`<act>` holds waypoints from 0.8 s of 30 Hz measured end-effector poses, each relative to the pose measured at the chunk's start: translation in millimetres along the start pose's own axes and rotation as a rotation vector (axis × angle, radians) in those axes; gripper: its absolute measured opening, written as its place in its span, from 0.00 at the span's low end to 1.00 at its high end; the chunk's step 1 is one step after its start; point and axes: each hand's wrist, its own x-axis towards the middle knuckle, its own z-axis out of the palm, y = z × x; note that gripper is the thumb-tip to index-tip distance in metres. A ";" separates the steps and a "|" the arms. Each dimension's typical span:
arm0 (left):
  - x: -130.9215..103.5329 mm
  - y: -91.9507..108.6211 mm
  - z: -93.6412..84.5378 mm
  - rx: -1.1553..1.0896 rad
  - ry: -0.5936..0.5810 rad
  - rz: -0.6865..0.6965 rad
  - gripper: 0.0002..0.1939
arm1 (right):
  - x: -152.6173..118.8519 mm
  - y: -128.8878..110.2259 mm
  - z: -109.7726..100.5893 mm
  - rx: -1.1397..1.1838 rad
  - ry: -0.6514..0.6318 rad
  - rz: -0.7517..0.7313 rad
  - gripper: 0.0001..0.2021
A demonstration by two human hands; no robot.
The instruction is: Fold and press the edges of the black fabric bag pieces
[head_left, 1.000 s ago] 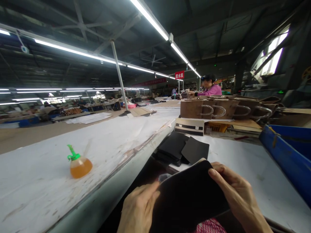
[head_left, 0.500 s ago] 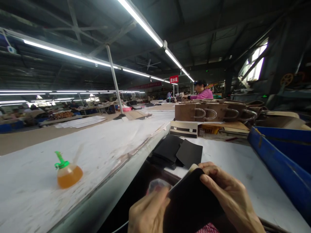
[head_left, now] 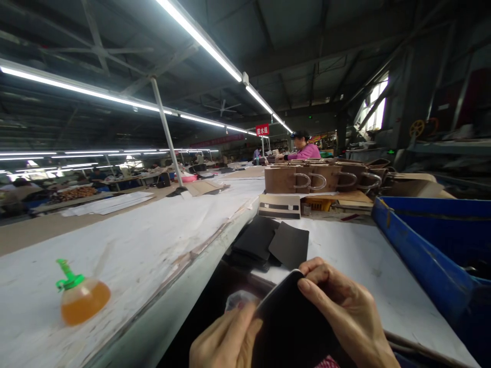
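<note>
Between my hands a black sheet piece (head_left: pixel 293 322) with a pale edge is held up at a tilt, close to me. My left hand (head_left: pixel 226 335) pinches its left edge low down. At the top corner, my right hand (head_left: pixel 339 301) grips it between thumb and fingers. Just beyond lies a stack of black pieces (head_left: pixel 255 240), with one more black piece (head_left: pixel 289 244) resting askew against it. Behind the left fingers is a clear plastic item (head_left: pixel 241 300), partly hidden.
A bottle of amber liquid with a green spout (head_left: pixel 85 301) stands on the white-covered table (head_left: pixel 153 255) at left. Brown boxy pieces with clear handles (head_left: pixel 284 180) line up ahead, behind a beige panel with black strips (head_left: pixel 279 206). A blue bin (head_left: pixel 418 250) borders the right. A co-worker in pink (head_left: pixel 309 150) is farther off.
The view has swung slightly right, so the surroundings shift left. Both hands keep hold of the black piece, and its pale edge layer at the top corner now looks flatter against it.
</note>
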 end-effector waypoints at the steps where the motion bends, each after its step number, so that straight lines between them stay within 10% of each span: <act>1: 3.9 3.8 1.7 -0.012 0.011 -0.003 0.15 | 0.0 -3.0 1.5 -0.008 -0.009 -0.025 0.14; 14: 39.5 35.4 13.5 -0.097 0.092 -0.100 0.08 | -4.0 -13.2 13.6 -0.191 -0.037 -0.299 0.08; 24: 34.8 31.6 13.8 -0.184 0.011 -0.179 0.13 | 0.4 -9.0 10.5 0.103 -0.146 0.124 0.12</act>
